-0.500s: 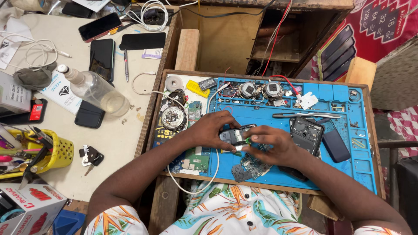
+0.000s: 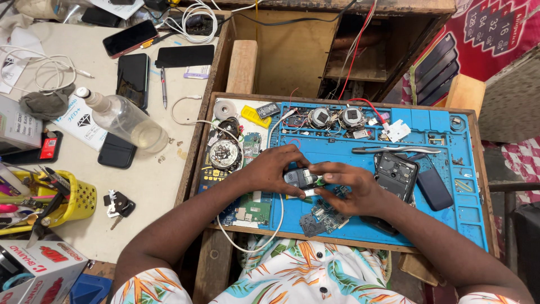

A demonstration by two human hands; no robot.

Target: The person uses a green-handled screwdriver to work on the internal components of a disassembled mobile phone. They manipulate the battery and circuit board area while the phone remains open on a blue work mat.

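Note:
Both my hands meet over the blue repair mat (image 2: pixel 360 225). My left hand (image 2: pixel 270 169) and my right hand (image 2: pixel 349 188) together grip a small dark grey phone part (image 2: pixel 301 178) held just above the mat. A loose circuit board (image 2: pixel 322 217) lies under my right hand. An opened black phone body (image 2: pixel 396 175) lies right of my right hand, with a dark battery (image 2: pixel 434 189) beside it. Tweezers (image 2: pixel 394 150) rest on the mat behind that phone.
A green circuit board (image 2: pixel 254 209) and a white cable (image 2: pixel 278 219) lie at the mat's left edge. Two round metal parts (image 2: pixel 336 117) sit at the back. On the table to the left: a clear bottle (image 2: pixel 124 119), several phones (image 2: pixel 133 79), a yellow tool basket (image 2: pixel 79 200), keys (image 2: pixel 117 204).
None of note: both hands stay together on the small phone part, with only slight finger shifts.

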